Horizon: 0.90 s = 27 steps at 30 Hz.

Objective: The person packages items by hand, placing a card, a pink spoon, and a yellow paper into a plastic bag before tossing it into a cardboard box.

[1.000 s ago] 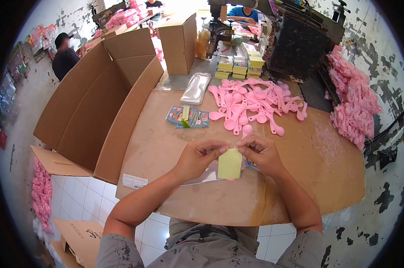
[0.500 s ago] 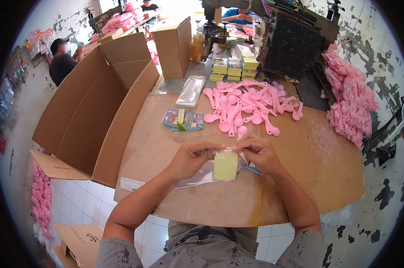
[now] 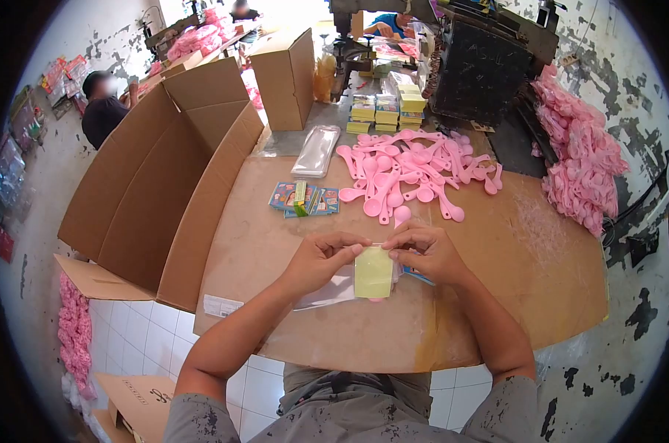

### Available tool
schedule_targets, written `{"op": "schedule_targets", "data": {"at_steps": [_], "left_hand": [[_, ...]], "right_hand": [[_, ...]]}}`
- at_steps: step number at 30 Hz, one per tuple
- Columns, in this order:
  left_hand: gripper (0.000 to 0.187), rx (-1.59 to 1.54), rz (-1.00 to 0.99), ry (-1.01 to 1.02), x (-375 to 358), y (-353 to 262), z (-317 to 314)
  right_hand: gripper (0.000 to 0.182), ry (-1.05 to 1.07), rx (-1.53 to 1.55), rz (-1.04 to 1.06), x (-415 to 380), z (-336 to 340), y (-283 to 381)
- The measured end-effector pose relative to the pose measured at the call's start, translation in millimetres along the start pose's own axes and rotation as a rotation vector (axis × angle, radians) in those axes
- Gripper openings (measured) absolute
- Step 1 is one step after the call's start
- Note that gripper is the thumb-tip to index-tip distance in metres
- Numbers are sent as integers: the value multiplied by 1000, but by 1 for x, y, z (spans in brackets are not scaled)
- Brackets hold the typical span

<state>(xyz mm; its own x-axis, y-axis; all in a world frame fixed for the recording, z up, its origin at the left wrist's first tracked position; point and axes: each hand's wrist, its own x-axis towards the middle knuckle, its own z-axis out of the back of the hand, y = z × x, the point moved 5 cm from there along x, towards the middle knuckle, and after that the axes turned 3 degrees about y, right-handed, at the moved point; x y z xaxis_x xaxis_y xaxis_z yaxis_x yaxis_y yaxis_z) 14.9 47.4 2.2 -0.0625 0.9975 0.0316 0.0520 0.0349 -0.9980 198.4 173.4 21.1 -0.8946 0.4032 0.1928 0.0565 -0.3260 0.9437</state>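
Note:
My left hand (image 3: pixel 323 258) and my right hand (image 3: pixel 427 253) pinch the two top corners of a small clear plastic bag (image 3: pixel 373 247). A pale yellow card (image 3: pixel 373 275) hangs upright in the bag. A bit of pink shows under the card's lower edge; what it belongs to is hidden. Below my left hand lie loose clear bags (image 3: pixel 325 294). Blue printed cards (image 3: pixel 418 276) show partly beneath my right hand. Ahead is a heap of pink measuring spoons (image 3: pixel 393 173). To its left sit banded blue cards (image 3: pixel 302 198) and a stack of clear bags (image 3: pixel 317 151).
A tall open cardboard box (image 3: pixel 127 192) stands along the table's left edge. Bundled card stacks (image 3: pixel 386 111) and a dark machine (image 3: pixel 478 77) are at the back. Bagged pink items (image 3: pixel 582 155) hang at the right. Another person (image 3: pixel 105 111) sits beyond the box.
Both hands keep hold of the bag in nearly the same spot. The fingers have shifted slightly along its top edge. The view has tilted a little.

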Motion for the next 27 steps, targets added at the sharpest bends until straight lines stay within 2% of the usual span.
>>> {"op": "schedule_targets", "data": {"at_steps": [3, 6, 9, 12, 15, 20, 24, 27], "left_hand": [[28, 16, 0, 29, 2, 5, 1], [28, 1, 10, 29, 1, 1, 0], [29, 13, 12, 7, 2, 1, 0], [29, 15, -16, -20, 2, 1, 4], [28, -36, -54, -54, 2, -1, 7], [34, -137, -107, -64, 2, -8, 3], [41, -194, -171, -32, 3, -10, -9], [36, -24, -109, 84, 4, 5, -5]], "right_hand": [[21, 21, -25, -5, 0, 2, 0], [30, -14, 187, -40, 0, -1, -16], [45, -21, 246, -74, 2, -2, -18], [53, 35, 159, -55, 1, -5, -3], [53, 102, 70, -53, -1, -10, 4], [45, 67, 176, -53, 1, -7, -20], [40, 24, 255, -105, 1, -6, -11], [40, 17, 340, -35, 0, -6, -8]]}}
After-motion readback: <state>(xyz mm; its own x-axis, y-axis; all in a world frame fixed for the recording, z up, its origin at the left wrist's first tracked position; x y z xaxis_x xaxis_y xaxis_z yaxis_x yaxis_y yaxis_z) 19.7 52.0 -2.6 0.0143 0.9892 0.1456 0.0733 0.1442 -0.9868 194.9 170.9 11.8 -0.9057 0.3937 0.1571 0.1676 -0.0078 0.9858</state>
